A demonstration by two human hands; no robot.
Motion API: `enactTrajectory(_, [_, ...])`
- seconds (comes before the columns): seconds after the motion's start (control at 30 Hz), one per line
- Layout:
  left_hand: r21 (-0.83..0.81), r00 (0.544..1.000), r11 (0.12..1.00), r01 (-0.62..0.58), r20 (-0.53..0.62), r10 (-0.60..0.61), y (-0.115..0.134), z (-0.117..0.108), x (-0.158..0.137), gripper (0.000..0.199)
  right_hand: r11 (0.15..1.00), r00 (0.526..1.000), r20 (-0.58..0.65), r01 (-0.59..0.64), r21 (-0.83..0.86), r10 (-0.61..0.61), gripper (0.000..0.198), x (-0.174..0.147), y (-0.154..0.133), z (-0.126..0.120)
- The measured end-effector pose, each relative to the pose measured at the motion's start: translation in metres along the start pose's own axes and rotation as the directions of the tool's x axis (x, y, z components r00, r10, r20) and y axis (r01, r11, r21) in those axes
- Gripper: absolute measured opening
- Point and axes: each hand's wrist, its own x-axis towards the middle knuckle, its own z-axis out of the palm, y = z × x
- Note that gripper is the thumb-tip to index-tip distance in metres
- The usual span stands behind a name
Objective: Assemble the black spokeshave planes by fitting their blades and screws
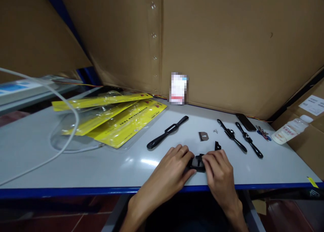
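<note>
Blk tool (198, 169), glossy, open in mid, ends hidden, L hand (176, 164) fingers curled on it, R hand (219, 168) pinching it

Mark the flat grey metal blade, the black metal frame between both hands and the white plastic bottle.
Flat grey metal blade (204, 139): head view, flat face.
Black metal frame (199, 169): head view, near bar.
White plastic bottle (290, 129): head view, body's middle.

black tool frame (198, 169) | open centre | held between hands (177, 163) (219, 168)

Passage: tabletop (124, 171) left of left hand (176, 165) | Obstacles: yellow packages (131, 122) behind, white cable (77, 119) far-left
</note>
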Motion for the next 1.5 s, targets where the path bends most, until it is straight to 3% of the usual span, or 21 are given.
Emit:
enactTrajectory(0.1, [-0.001,1.0,1.0,-0.005,-0.012,0.005,0.0,0.0,0.0,0.018,0.999,0.997,0.075,0.032,0.018,-0.033,0.021,-0.005,0.0,0.0])
enactTrajectory(0.33, [-0.012,1.0,1.0,-0.01,-0.014,0.01,0.0,0.0,-0.001,0.021,0.982,0.999,0.039,-0.004,0.19,-0.003,0.018,-0.006,0.001,-0.011])
enactTrajectory(0.47, [-0.015,1.0,1.0,0.003,-0.009,-0.003,0.0,-0.001,0.0,0.02,0.988,0.995,0.049,-0.09,0.126,0.084,0.016,-0.008,0.006,-0.021])
enactTrajectory(0.6, [-0.017,1.0,1.0,-0.001,-0.007,0.001,0.0,-0.002,0.0,0.02,0.986,0.968,0.197,-0.164,0.035,0.154,0.039,-0.014,0.017,-0.023])
enactTrajectory(0.73, [-0.015,1.0,1.0,-0.006,-0.007,0.006,-0.001,-0.002,0.0,0.019,0.976,0.952,0.239,-0.212,0.058,0.192,0.024,-0.015,0.023,-0.017])
enactTrajectory(1.0, [-0.009,1.0,1.0,0.003,-0.018,-0.003,-0.003,0.0,0.001,0.021,0.999,0.972,0.232,-0.036,-0.039,0.044,0.019,-0.013,0.026,-0.017])
enactTrajectory(1.17, [-0.01,1.0,1.0,0.006,-0.019,-0.007,-0.003,0.001,0.001,0.029,0.997,0.971,0.233,-0.03,-0.069,0.046,0.019,-0.012,0.023,-0.017])
enactTrajectory(1.33, [-0.005,0.998,1.0,-0.021,-0.062,0.02,-0.005,0.003,-0.001,0.043,1.0,0.97,0.241,-0.016,0.009,0.013,0.033,-0.01,0.02,-0.019])
enactTrajectory(1.5, [-0.012,0.997,1.0,-0.025,-0.074,0.024,-0.005,0.004,-0.001,0.03,0.999,0.977,0.212,0.004,0.053,-0.016,0.026,-0.01,0.02,-0.02])
